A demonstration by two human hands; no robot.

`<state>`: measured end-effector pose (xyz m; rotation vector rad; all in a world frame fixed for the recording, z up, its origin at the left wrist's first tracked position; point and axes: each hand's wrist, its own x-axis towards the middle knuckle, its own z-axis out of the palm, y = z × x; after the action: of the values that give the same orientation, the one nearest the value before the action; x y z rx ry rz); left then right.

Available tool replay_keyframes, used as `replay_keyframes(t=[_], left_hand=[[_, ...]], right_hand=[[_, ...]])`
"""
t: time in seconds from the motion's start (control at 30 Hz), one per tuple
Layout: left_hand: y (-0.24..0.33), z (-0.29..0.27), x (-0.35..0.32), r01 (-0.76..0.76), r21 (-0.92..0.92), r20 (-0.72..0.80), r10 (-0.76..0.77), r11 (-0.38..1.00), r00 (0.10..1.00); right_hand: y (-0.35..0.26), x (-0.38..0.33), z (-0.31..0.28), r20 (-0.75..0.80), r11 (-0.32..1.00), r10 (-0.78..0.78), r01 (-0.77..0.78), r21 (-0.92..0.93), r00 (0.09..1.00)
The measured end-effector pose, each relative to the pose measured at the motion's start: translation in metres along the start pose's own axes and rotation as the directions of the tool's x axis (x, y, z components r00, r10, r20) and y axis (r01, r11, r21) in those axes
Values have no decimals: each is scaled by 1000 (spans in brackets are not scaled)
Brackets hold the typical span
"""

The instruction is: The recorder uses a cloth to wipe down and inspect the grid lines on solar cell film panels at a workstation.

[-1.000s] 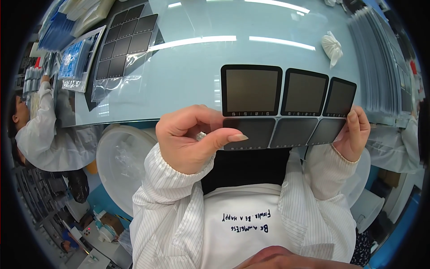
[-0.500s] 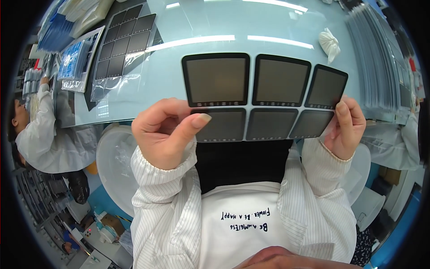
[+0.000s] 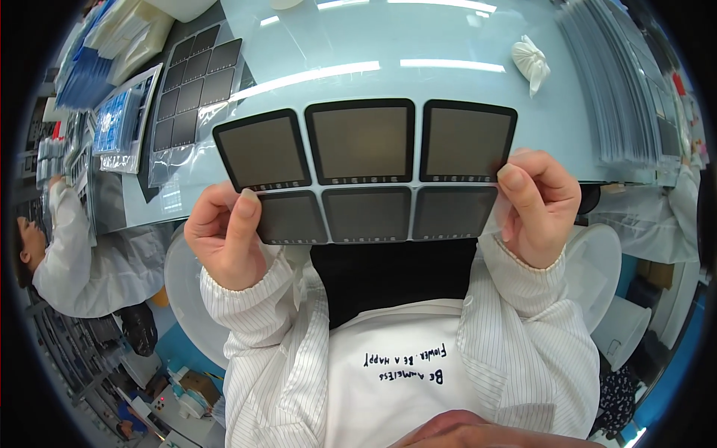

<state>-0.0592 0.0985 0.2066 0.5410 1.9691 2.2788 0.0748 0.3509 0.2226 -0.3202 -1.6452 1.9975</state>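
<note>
A pale, glossy tabletop (image 3: 336, 41) fills the far part of the scene, the largest thing there. Next in size, a sheet of six dark panes (image 3: 366, 166), in two rows of three, is held up at the tabletop's near side, its far row seen against the glossy surface and its near row against the wearer's black clothing. Its long axis runs left to right, straight across the span between the two hands, so neither is nearer: each touches one short end. At far left a co-worker in a white coat (image 3: 89, 257) stands or sits well apart. A tall stack of clear sleeves (image 3: 612, 97) occupies the far right, and another sheet of dark panes (image 3: 196, 84) lies on the tabletop's left side. The left hand (image 3: 233, 237) pinches the left end, thumb laid over the facing side near the seam between rows, fingers curled behind. The right hand (image 3: 539, 203) pinches the opposite end likewise, its thumb at the edge near that seam. Both grips are closed to the sheet's thinness. Smallest, a crumpled white bundle (image 3: 531, 66) sits beyond the right hand.
</note>
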Motion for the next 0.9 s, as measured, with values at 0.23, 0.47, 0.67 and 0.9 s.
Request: replay_keyframes(t=[0.23,0.47,0.67,0.9], left_hand=[[-9,-5,1,2,-79,0,-2,997,1000],[-15,-2,-4,-20,-29,201,26,999,979],[-12,4,-5,34,71,174,-46,997,984],[-8,9,-7,47,70,184,-59,996,981]], right_hand=[[3,0,11,-74,999,-4,7,41,997],[-4,24,5,-208,976,-210,216,6,955],[-7,29,-1,-255,971,-238,233,-49,937],[-9,23,-12,-175,977,-171,190,99,970]])
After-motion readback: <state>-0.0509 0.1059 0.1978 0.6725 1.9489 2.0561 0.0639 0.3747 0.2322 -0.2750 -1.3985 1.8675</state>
